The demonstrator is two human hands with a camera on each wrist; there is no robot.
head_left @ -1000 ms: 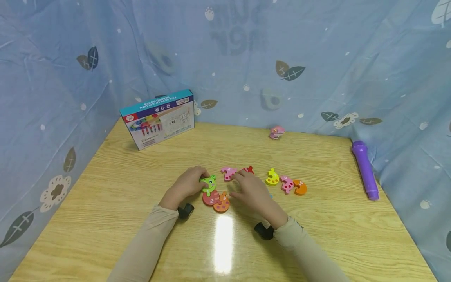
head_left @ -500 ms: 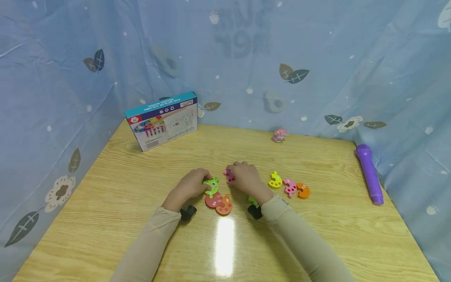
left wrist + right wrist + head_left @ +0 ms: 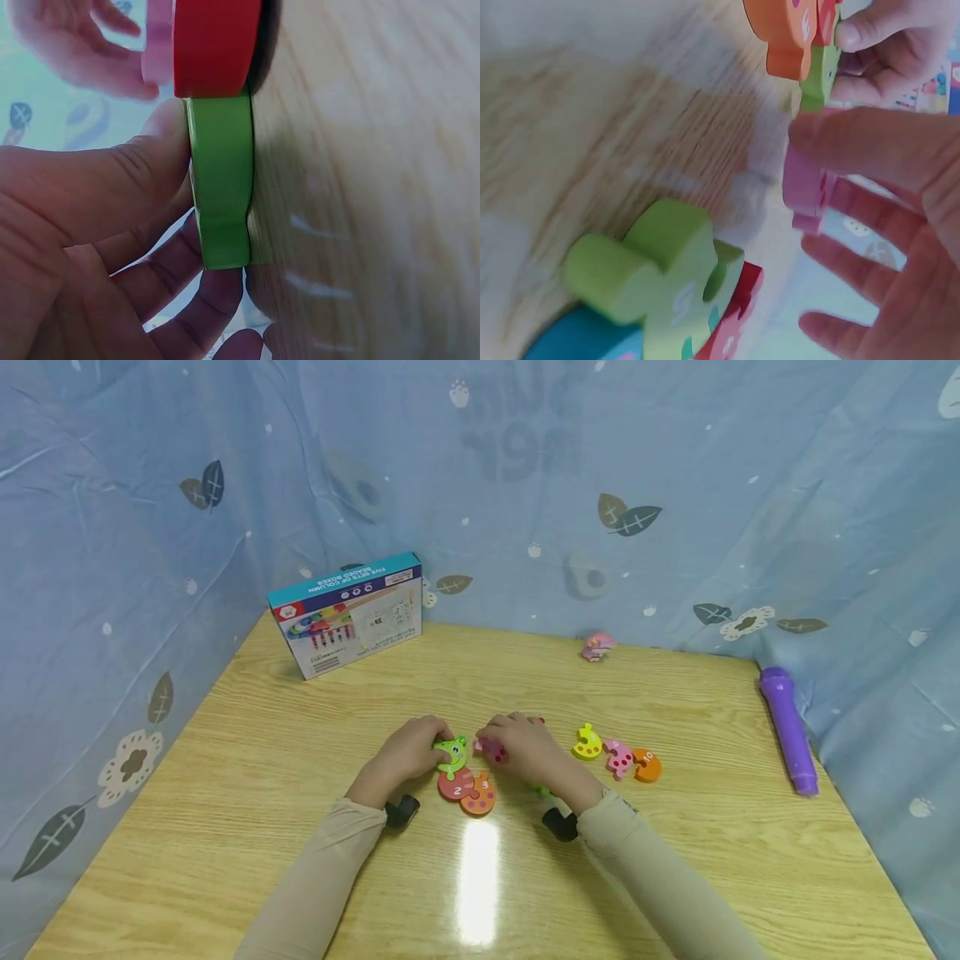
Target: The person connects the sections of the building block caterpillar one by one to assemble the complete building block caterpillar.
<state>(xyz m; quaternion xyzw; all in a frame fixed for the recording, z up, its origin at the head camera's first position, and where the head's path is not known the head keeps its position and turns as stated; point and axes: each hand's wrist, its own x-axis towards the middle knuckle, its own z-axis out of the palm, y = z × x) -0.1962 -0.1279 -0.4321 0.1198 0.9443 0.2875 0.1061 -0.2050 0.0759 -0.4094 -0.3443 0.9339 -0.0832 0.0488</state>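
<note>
My left hand (image 3: 405, 750) pinches the edge of a green puzzle piece (image 3: 453, 753) with a smiling face. In the left wrist view this green piece (image 3: 223, 172) stands between thumb and fingers, low against the table. A red piece (image 3: 450, 787) marked 2 is joined below it, and an orange piece (image 3: 483, 798) marked 3 is joined to the red one. Just right of these, my right hand (image 3: 532, 753) holds a spotted pink puzzle piece (image 3: 491, 750). The right wrist view shows the thumb on this pink piece (image 3: 802, 180), its other fingers spread.
A green piece (image 3: 679, 277), a blue piece (image 3: 585, 334) and a red piece (image 3: 739, 300) lie beneath my right wrist. Further right are yellow (image 3: 587, 743), pink (image 3: 619, 760) and orange (image 3: 647, 767) pieces. A box (image 3: 348, 618), pink figure (image 3: 597, 647) and purple toy microphone (image 3: 789, 731) stand farther out.
My right hand has come over the pink piece, taken hold of it and drawn it slightly nearer me. My left hand stays on the green piece.
</note>
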